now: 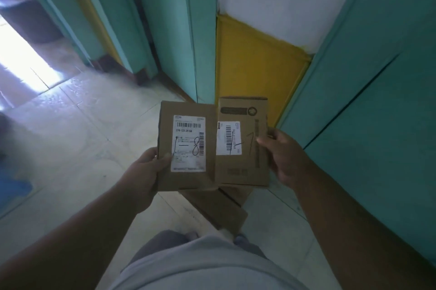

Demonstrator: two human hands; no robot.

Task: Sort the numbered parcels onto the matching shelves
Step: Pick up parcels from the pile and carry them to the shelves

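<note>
Two parcels face up for a number check — my left hand (pixel 144 171) grips the box marked 8 (pixel 186 145) by its left edge, thumb on the label; my right hand (pixel 283 155) pinches the box marked 7 (pixel 243 143) at its right edge. Both sit side by side, edges touching, above a third carton (pixel 219 207) lower down. Best keep the labels flat and read each before choosing a shelf. Pale floor tiles (pixel 82 136) below; teal panels (pixel 377 77) and a yellow one (pixel 252 65) ahead — no shelf numbers visible.

Small print on both parcel labels (pixel 188 143) unreadable, third box (pixel 219 207) below mostly hidden, doorway (pixel 26 37) blurred.
</note>
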